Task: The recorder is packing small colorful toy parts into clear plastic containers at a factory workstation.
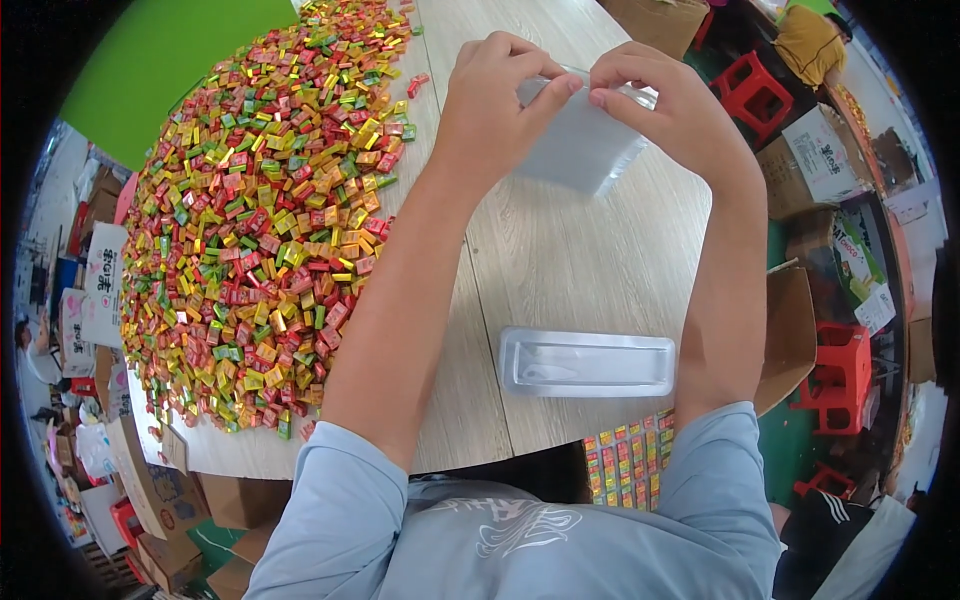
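Note:
Both my hands are raised over the far part of the table, pinching the upper edge of a clear plastic bag. My left hand has thumb and fingers closed on the bag's top left edge. On its top right edge, my right hand grips in the same way, its fingertips close to the left ones. The bag hangs between them, looking flat; whether it is one bag or several layers I cannot tell. Nearer to me lies an empty, long clear plastic tray, beside my right forearm.
A large heap of small wrapped candies in red, yellow, green and orange covers the left of the table. Below the near edge, rows of candies show. An open cardboard box and red stools stand at right.

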The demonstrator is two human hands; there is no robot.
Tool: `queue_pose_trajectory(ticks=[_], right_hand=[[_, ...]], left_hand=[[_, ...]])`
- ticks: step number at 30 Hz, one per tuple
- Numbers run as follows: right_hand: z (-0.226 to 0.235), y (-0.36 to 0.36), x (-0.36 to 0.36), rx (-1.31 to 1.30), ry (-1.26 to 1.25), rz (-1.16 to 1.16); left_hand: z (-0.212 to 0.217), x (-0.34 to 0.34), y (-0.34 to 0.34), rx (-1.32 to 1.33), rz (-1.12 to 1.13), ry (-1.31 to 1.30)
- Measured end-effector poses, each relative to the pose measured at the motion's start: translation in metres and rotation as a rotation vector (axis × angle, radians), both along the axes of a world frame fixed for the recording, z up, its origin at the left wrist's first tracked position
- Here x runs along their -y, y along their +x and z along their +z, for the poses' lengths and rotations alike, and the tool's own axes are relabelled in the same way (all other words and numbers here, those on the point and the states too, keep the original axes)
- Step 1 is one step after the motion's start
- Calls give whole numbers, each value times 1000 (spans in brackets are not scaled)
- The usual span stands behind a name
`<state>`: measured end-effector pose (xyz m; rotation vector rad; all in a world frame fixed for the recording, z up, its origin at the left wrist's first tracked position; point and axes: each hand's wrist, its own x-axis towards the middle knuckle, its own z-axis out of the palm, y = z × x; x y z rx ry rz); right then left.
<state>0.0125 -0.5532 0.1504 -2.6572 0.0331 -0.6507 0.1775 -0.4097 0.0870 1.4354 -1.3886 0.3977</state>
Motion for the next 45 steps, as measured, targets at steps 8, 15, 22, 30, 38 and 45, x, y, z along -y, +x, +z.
queue_pose_trajectory(ticks=[8, 15, 22, 30, 38, 45], right_hand=[[0, 0, 0, -7, 9, -50], [-1, -1, -1, -14, -2, -84], [3, -1, -3, -30, 15, -48], [3, 0, -5, -46, 9, -68], [3, -1, -1, -18, -19, -40], [1, 0, -1, -11, -87, -76]], left_hand=[[2, -2, 0, -14, 0, 24], [1, -5, 0, -51, -13, 102], [12, -9, -6, -67, -29, 50], [20, -14, -8, -115, -45, 129], [18, -13, -8, -102, -44, 139], [19, -14, -8, -104, -53, 143]])
